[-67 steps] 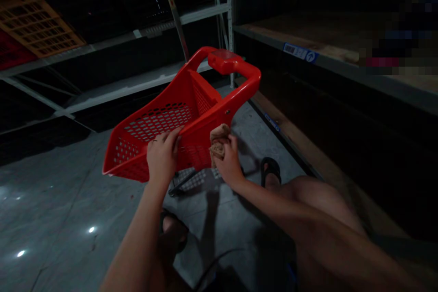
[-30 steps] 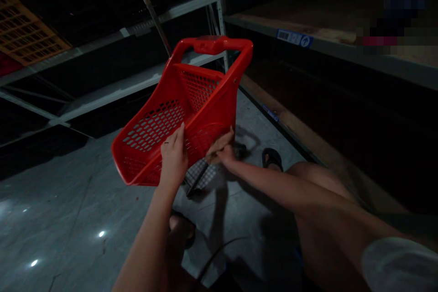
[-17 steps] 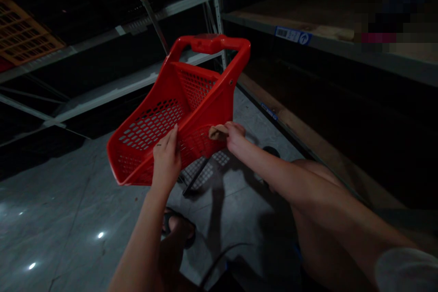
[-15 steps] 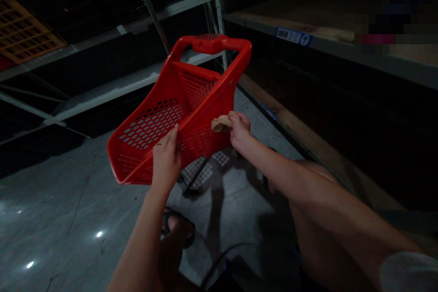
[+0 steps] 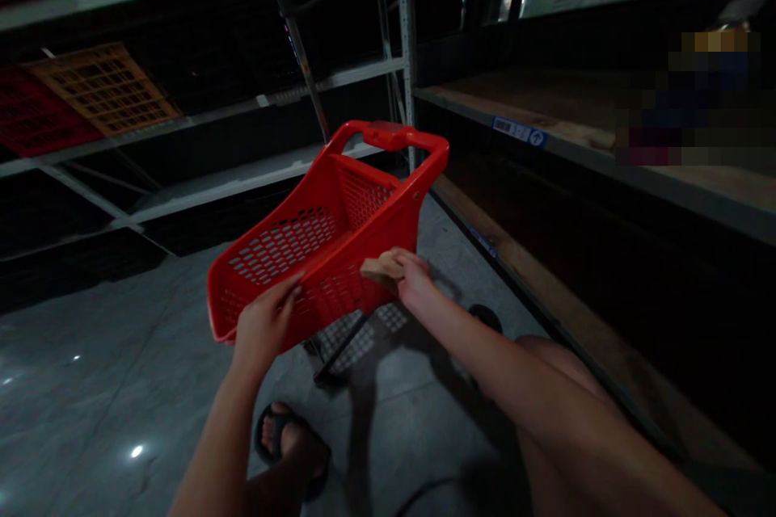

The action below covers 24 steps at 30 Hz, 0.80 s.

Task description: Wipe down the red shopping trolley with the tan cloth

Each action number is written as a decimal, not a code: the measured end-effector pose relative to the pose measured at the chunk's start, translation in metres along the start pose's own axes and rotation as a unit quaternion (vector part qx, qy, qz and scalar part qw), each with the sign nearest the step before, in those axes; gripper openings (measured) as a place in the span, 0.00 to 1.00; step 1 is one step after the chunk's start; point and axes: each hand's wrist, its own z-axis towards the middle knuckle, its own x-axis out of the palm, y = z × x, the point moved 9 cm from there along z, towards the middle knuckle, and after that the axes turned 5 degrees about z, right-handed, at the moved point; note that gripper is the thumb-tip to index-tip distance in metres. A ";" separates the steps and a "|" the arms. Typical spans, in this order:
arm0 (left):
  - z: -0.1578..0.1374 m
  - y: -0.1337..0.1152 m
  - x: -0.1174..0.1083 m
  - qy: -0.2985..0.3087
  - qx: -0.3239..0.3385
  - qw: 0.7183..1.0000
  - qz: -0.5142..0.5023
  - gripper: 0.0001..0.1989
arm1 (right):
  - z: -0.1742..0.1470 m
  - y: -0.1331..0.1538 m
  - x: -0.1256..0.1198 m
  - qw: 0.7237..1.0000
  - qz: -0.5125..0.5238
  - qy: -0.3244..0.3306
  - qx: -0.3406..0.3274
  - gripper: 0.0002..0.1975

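A red plastic shopping cart (image 5: 389,233) with perforated sides stands on the floor before me, its handle toward the far right. My left hand (image 5: 265,321) is closed at the near top rim of its basket, fingertips over the edge. In my right hand (image 5: 415,278) is a folded tan cloth (image 5: 381,268), pinched between thumb and fingers. The cloth is against or just in front of the cart's near side wall; I cannot tell whether it touches. The fingers behind the cloth are partly hidden.
Metal shelving (image 5: 200,121) runs along the back, with an orange crate (image 5: 112,89) and a red crate (image 5: 42,113) on it. A wooden shelf (image 5: 575,133) with blue labels borders the right. My sandalled foot (image 5: 284,432) is on the grey tiled floor below the cart.
The view has tilted up, so the cart and shelves sit lower in the picture. My right hand has moved slightly left along the cart's side with the cloth. My left hand stays at the rim.
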 end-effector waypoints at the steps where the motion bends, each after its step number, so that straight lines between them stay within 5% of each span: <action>1: -0.001 -0.002 0.001 -0.008 -0.001 1.000 -0.001 0.23 | 0.003 0.030 0.011 0.999 0.001 0.023 -0.050 0.10; 3: -0.002 -0.010 0.006 -0.010 0.005 1.000 -0.002 0.22 | 0.001 0.099 0.034 0.977 -0.038 0.075 -0.193 0.13; 5: -0.003 -0.020 0.008 -0.012 0.012 1.000 0.001 0.21 | -0.013 0.154 0.053 0.921 -0.117 0.108 -0.355 0.12; 7: -0.004 -0.031 0.008 -0.019 0.018 1.000 0.009 0.20 | -0.028 0.171 0.065 0.866 -0.210 0.109 -0.440 0.10; 10: -0.006 -0.046 0.008 -0.036 0.028 0.999 0.024 0.20 | -0.051 0.134 0.079 0.811 -0.332 0.153 -0.456 0.11; 14: -0.011 -0.060 0.012 -0.054 0.030 0.997 0.048 0.19 | -0.107 0.050 0.099 0.720 -0.419 0.334 -0.440 0.15; 17: -0.014 -0.062 0.016 -0.063 0.021 0.996 0.066 0.18 | -0.129 0.028 0.103 0.647 -0.453 0.415 -0.451 0.18; 20: -0.018 -0.065 0.017 -0.072 0.035 0.995 0.052 0.18 | -0.098 0.062 0.099 0.621 -0.489 0.372 -0.487 0.16; 24: -0.023 -0.076 0.021 -0.058 0.056 0.996 0.041 0.23 | -0.030 0.149 0.079 0.645 -0.490 0.170 -0.561 0.13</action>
